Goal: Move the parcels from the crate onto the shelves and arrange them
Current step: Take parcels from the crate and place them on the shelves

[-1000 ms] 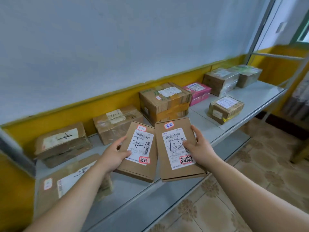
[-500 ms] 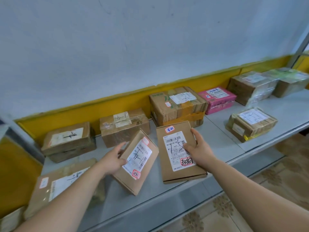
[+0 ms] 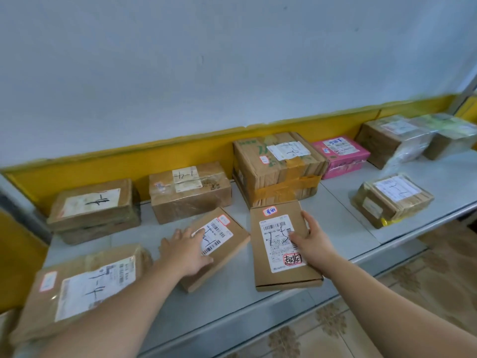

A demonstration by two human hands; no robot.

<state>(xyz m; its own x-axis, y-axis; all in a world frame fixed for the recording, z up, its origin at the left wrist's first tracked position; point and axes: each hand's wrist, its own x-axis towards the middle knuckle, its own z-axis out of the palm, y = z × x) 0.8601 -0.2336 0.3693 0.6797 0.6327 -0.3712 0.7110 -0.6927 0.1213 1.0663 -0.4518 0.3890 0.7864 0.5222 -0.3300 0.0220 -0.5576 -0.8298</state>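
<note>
Left hand (image 3: pixel 185 250) lies flat, fingers spread, pressing the angled flat parcel (image 3: pixel 227 244) onto the shelf (image 3: pixel 343 223), likely to slide it straight. Right hand (image 3: pixel 312 244) grips the neighbouring flat parcel (image 3: pixel 268 257) by its edge, thumb on the label, apparently lining both up in front of the back-row boxes (image 3: pixel 189 195).

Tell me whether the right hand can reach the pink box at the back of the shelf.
Probably yes. The right hand holds the flat parcel and must release it first; then bare shelf lies between it and the pink box, with the taped carton off to the side.
</note>
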